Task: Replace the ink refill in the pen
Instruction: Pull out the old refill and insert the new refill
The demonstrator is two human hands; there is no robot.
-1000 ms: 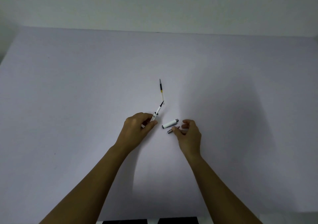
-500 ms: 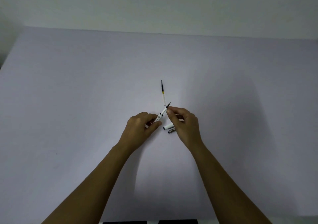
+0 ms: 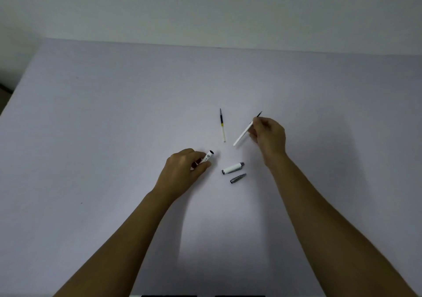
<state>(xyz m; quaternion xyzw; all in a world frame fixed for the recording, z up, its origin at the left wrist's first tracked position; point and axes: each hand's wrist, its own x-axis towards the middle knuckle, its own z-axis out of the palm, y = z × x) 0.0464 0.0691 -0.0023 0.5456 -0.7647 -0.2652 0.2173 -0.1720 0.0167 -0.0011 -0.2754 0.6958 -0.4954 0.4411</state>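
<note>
Currently I am holding the pen barrel [image 3: 206,157] in my left hand [image 3: 182,173], fingers closed round its lower part, its dark open mouth pointing toward the table's far edge. My right hand [image 3: 268,134] is pinching the white refill [image 3: 243,134] near its dark tip, the tail slanting down toward the table [image 3: 91,137], near its middle. I am judging this to be the extracted refill, so the removal step looks done. The spare refill [image 3: 222,125], thin, with dark and yellow bands, is lying just left of it. The white cap [image 3: 233,168] and the grey metallic cone [image 3: 238,178] are resting between my hands. Next move is calling for setting this one down, then picking up the spare and aligning it with the narrow mouth.
</note>
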